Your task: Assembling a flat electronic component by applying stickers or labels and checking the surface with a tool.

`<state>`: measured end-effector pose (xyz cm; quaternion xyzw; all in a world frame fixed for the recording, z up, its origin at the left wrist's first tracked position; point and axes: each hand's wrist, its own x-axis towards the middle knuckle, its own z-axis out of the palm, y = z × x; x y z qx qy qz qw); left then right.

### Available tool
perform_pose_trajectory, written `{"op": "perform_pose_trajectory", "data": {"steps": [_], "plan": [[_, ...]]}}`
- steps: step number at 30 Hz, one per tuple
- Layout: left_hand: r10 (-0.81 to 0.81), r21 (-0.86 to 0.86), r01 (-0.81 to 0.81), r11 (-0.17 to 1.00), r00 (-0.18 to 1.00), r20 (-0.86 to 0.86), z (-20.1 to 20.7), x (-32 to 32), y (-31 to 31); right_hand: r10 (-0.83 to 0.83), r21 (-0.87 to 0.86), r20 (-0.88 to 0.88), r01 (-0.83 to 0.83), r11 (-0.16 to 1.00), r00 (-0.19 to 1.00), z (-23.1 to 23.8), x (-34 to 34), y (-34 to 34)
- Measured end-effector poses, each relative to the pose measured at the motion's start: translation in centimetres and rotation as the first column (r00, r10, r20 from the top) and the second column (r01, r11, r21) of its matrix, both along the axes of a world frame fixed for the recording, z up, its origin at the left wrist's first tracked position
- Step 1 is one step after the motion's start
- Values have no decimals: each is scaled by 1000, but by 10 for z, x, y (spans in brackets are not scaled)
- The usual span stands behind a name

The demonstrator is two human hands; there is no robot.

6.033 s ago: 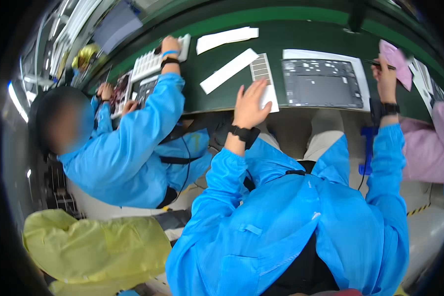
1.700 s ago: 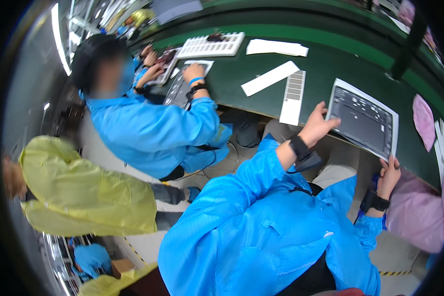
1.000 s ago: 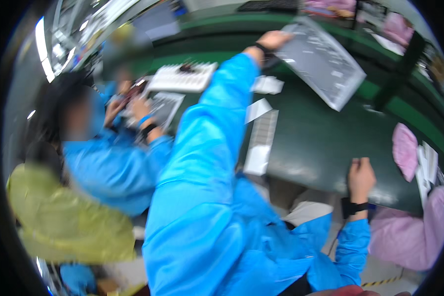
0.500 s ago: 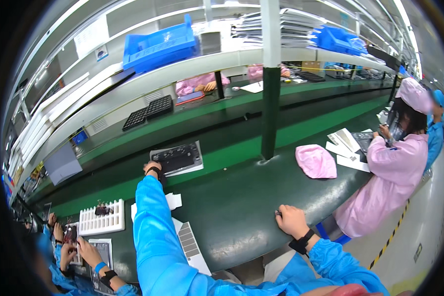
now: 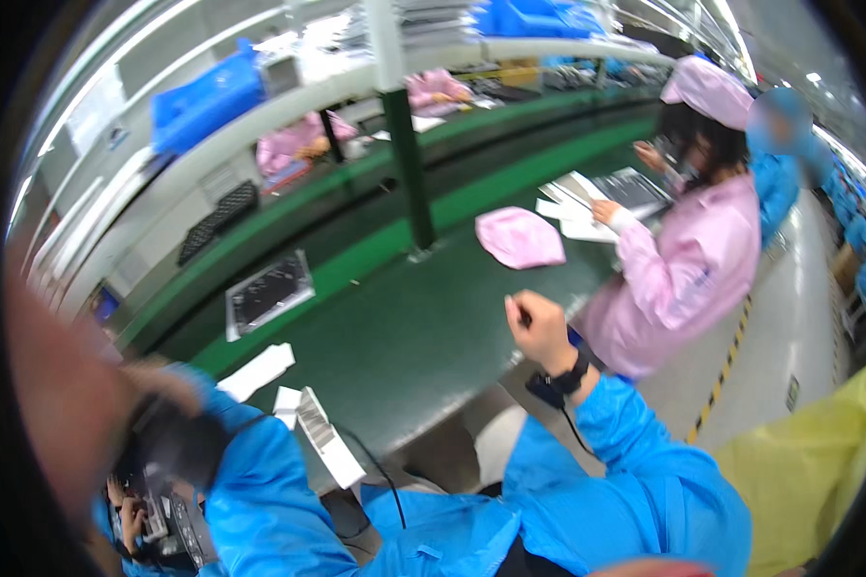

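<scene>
My left hand point(image 5: 67, 404) is raised very near the camera at the left edge, large and smeared by motion; its fingers cannot be made out. A dark band circles that wrist. My right hand point(image 5: 546, 332) is lifted over the bench's near edge, fingers curled in, with a small dark spot at them that I cannot identify. A black wrist strap point(image 5: 560, 383) with a cord sits on the right wrist. On the dark green bench, a flat black part point(image 5: 269, 293) lies on a pale sheet. Closer to me are white papers point(image 5: 260, 372) and a grey-and-white label sheet point(image 5: 327, 438).
A pink cloth cap point(image 5: 520, 238) lies on the bench point(image 5: 404, 346). At right a person in pink point(image 5: 683, 260) handles sheets beside a dark panel. Another person's hands point(image 5: 130, 514) work at lower left. A green post point(image 5: 409, 173) stands mid-bench below a shelf with blue bins point(image 5: 207, 101).
My left hand has let go of the flat black part and swung back toward the camera. My right hand has risen from the bench edge. The view has turned rightward.
</scene>
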<state>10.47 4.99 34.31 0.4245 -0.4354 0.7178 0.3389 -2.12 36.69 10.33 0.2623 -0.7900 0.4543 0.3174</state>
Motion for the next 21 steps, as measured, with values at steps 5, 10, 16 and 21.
{"op": "perform_pose_trajectory", "data": {"steps": [5, 10, 16, 21], "plan": [[-397, 184, 375, 909, 912, 103, -22, -16, 34, -85, 77, 95, 78, 994, 992, -4, 12, 66], [-626, 278, 599, 751, 780, 9, -18, -16, 32, -69, 166, 189, 37, 985, 980, -47, 37, 84], [-788, 248, 807, 536, 584, -194, 5, -14, 15, -27, 165, 188, -4, 986, 982, -59, 54, 72], [-896, 200, 927, 317, 362, -257, 24, -18, 2, -40, 212, 229, -10, 977, 973, -64, 63, 70]]}}
